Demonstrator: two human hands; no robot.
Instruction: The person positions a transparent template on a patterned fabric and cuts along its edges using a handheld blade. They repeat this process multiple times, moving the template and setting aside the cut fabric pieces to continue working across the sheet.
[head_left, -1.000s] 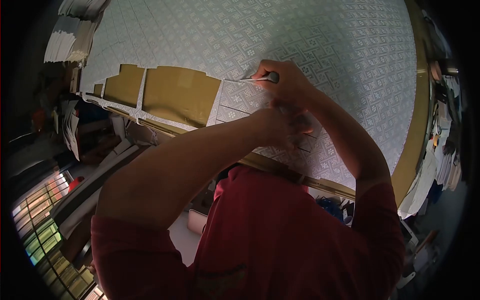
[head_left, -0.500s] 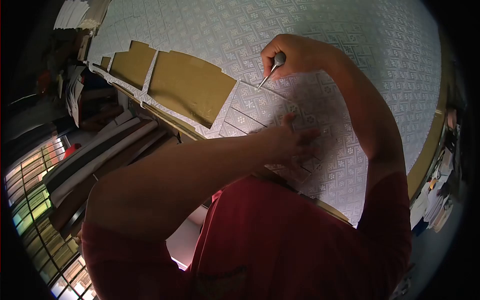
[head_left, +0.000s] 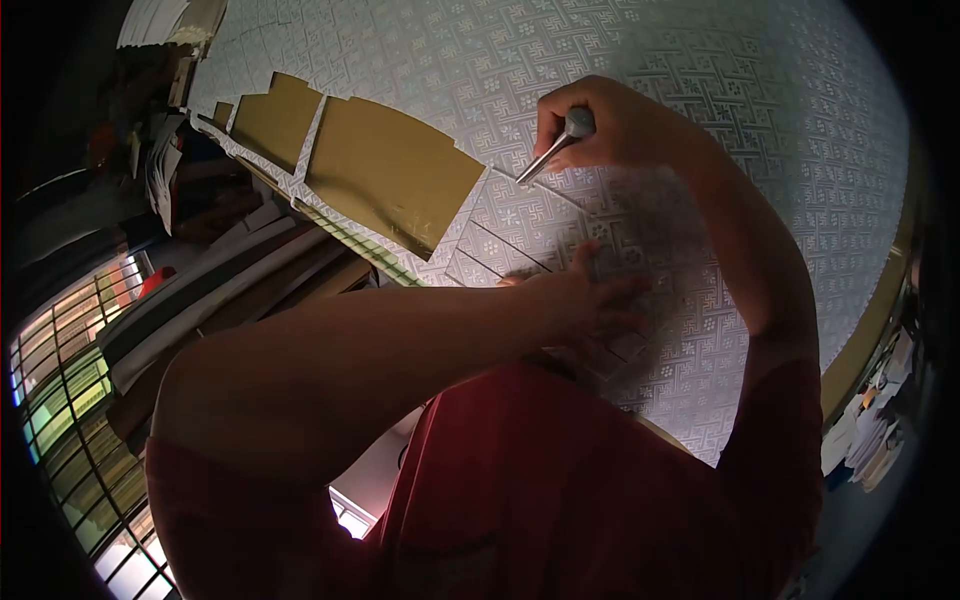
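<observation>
My right hand (head_left: 625, 125) is closed around a slim metal tool with a rounded dark end (head_left: 560, 145). The tool leans down to the left, and its tip meets a straight line on the silver-grey patterned sheet (head_left: 690, 60). Below it, my left hand (head_left: 605, 300) lies on the same sheet with fingers spread, holding nothing. Several thin dark lines (head_left: 510, 245) cross the sheet beside the left hand, and some pass under it. Tan-brown areas (head_left: 385, 175) show through gaps in the sheet to the left, separated by a narrow patterned strip (head_left: 310, 140).
The sheet covers a broad table with a tan edge (head_left: 870, 325) at right. Rolls of material (head_left: 200, 290) lie at the left, below the table edge, near a barred window (head_left: 75, 400). Stacked papers (head_left: 165, 20) stand at upper left, and more papers (head_left: 865, 430) at right.
The tool's shaft looks thicker and turned slightly against the sheet, its tip near the same line. My left hand stays spread in about the same place. The whole view has shifted a little.
</observation>
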